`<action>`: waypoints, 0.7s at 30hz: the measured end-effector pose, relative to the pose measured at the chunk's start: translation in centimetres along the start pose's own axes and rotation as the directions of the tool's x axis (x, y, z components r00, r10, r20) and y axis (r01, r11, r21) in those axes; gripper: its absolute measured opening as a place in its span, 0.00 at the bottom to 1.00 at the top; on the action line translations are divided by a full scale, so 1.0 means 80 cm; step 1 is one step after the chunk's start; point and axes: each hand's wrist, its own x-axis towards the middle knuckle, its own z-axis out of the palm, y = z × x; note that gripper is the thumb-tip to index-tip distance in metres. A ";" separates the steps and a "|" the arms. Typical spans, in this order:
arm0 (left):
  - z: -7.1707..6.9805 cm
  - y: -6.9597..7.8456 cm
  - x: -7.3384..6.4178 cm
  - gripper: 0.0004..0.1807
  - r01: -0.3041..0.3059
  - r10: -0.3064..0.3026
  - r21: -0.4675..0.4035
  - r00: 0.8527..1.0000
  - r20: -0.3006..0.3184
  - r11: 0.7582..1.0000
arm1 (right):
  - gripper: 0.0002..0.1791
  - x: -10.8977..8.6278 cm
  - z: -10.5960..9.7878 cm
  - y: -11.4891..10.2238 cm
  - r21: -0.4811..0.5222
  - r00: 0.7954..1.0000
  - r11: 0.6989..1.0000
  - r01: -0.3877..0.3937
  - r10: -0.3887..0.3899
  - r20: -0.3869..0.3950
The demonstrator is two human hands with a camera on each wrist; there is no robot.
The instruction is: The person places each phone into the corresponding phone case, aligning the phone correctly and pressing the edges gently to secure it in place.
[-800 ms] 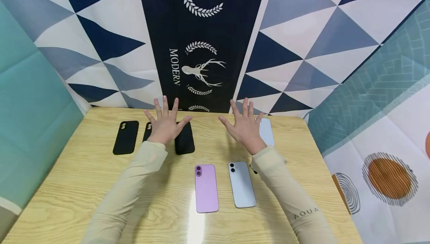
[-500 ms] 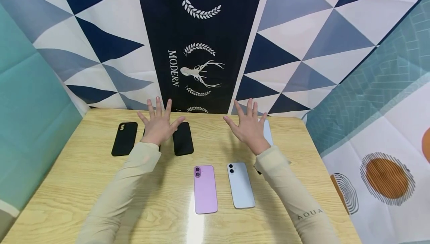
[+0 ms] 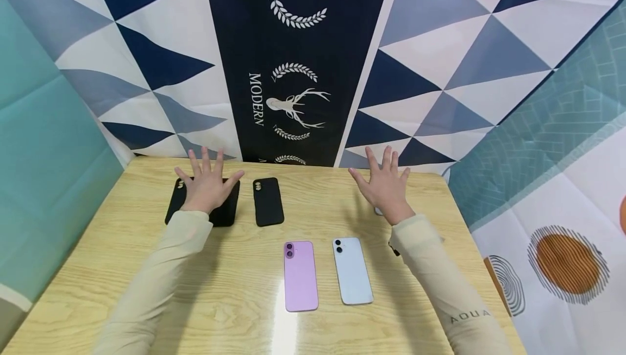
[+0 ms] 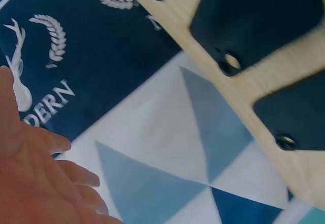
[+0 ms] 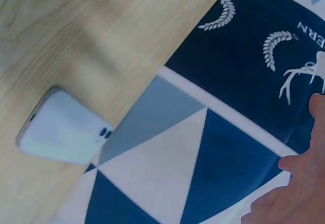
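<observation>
My left hand (image 3: 206,187) hovers at the back left with fingers spread, holding nothing. It partly hides two black phone cases (image 3: 226,207), whose camera cutouts show in the left wrist view, where one case (image 4: 259,21) lies near the table edge. A third black phone case (image 3: 268,203) lies uncovered to the hand's right. On the other side, my right hand (image 3: 385,189) is also spread and holds nothing. Behind it, a pale blue phone (image 5: 66,127) is mostly hidden in the head view. Nearer me lie a purple phone (image 3: 300,276) and another pale blue phone (image 3: 353,271), both back up.
All of this rests on a wooden table (image 3: 235,300). A patterned cloth (image 3: 288,72) hangs along the back edge, with a teal wall covering (image 3: 54,143) to the left. A small dark item (image 3: 394,248) peeks out beside the right sleeve.
Both hands have moved apart, the left one leftward and the right one rightward, fingers spread throughout. The third black case came out from behind the left hand. The phones and cases stay put.
</observation>
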 end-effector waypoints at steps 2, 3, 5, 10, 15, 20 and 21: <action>-0.002 -0.012 -0.002 0.49 0.017 -0.017 0.004 1.000 0.005 1.000 | 0.45 0.001 0.001 0.006 0.010 1.000 1.000 -0.014 0.014 0.010; -0.002 -0.018 -0.003 0.49 0.026 -0.026 -0.001 1.000 0.008 1.000 | 0.45 0.001 0.001 0.010 0.014 1.000 1.000 -0.023 0.023 0.015; -0.002 -0.029 -0.005 0.49 0.038 -0.038 -0.009 0.999 0.012 0.999 | 0.45 0.001 0.001 0.017 0.017 0.999 0.999 -0.043 0.043 0.024; 0.001 -0.055 -0.008 0.50 0.054 -0.054 -0.035 0.998 0.013 0.998 | 0.44 0.002 0.005 0.034 0.010 0.997 0.998 -0.069 0.069 0.036; 0.007 -0.078 -0.008 0.52 0.087 -0.086 -0.037 0.996 0.015 0.996 | 0.44 0.002 0.011 0.048 0.002 0.995 0.997 -0.083 0.083 0.063; 0.011 -0.094 -0.010 0.54 0.104 -0.103 -0.053 0.994 0.027 0.993 | 0.45 0.003 0.017 0.058 -0.005 0.991 0.995 -0.101 0.101 0.085; 0.013 -0.098 -0.012 0.54 0.108 -0.106 -0.056 0.994 0.032 0.993 | 0.44 0.004 0.019 0.059 -0.011 0.991 0.994 -0.104 0.105 0.089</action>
